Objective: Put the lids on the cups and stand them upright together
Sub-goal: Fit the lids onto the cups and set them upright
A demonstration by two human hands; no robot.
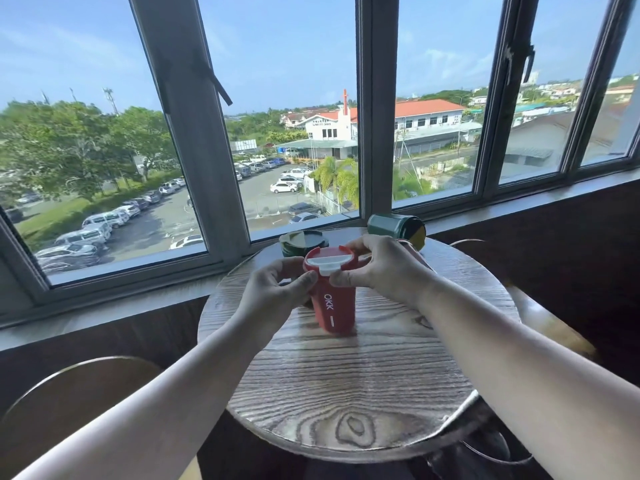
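Note:
A red cup (pixel 334 306) with white lettering stands upright on the round wooden table (pixel 346 386). Its red lid (pixel 329 259) with a white flap sits on top. My left hand (pixel 277 289) grips the cup's upper left side. My right hand (pixel 377 268) holds the lid's right rim, thumb on the white flap. Behind the red cup lies a dark green lid (pixel 304 241), flat on the table. A dark green cup (pixel 396 228) lies on its side at the table's far edge. A pink object (pixel 420 259) shows only partly behind my right hand.
The table stands against a window sill (pixel 519 206) and wide windows. Rounded chair backs sit at lower left (pixel 76 393) and at the right (pixel 550 327). Dark wall panelling runs below the sill.

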